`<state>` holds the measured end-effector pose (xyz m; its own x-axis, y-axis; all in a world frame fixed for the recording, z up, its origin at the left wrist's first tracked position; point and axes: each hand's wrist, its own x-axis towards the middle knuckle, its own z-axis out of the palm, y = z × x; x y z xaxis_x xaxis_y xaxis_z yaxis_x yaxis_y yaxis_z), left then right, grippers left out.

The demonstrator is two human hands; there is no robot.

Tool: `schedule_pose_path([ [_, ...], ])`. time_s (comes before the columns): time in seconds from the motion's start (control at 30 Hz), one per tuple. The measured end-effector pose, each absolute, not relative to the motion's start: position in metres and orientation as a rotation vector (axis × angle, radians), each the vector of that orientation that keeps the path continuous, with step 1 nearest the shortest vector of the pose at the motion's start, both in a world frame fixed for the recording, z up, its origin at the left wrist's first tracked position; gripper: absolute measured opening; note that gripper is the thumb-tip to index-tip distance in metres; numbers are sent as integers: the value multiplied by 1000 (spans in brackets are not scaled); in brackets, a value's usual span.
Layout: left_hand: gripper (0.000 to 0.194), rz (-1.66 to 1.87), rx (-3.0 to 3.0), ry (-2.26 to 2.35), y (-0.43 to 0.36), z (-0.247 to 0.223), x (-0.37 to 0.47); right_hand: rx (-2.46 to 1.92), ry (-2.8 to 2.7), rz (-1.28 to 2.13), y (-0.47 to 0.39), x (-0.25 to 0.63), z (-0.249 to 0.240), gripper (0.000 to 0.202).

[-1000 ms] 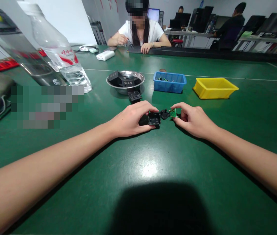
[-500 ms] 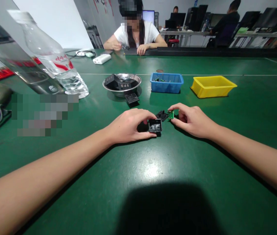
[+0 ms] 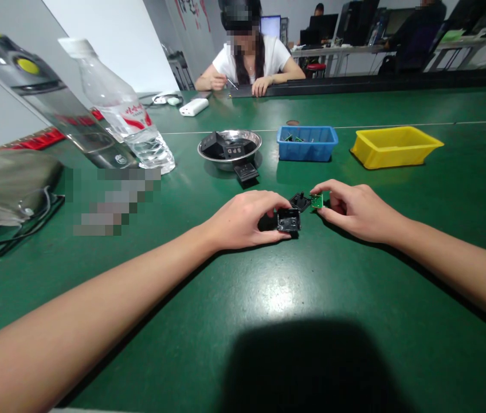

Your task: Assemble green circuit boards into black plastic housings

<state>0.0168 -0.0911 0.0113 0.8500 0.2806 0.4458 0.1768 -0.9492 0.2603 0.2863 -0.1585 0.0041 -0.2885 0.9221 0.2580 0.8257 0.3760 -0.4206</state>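
Left hand (image 3: 247,221) pinches a black housing (image 3: 289,221), right hand (image 3: 358,211) a circuit board (image 3: 317,201); black plastic piece (image 3: 300,201) between, steel bowl (image 3: 226,164) beyond.

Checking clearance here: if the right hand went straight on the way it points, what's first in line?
Likely the small black piece, just past the green circuit board held in the right hand. Height is unclear, so the board might pass over it.
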Motion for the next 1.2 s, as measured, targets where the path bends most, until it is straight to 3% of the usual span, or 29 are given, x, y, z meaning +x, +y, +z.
schedule_pose_path([
  [0.97,33,643,2791,390,-93,14,17,-1502,-2189,298,-159,287,4,33],
  [1.2,49,525,2818,282,-91,14,16,-1504,-2186,314,-158,286,4,35],
])
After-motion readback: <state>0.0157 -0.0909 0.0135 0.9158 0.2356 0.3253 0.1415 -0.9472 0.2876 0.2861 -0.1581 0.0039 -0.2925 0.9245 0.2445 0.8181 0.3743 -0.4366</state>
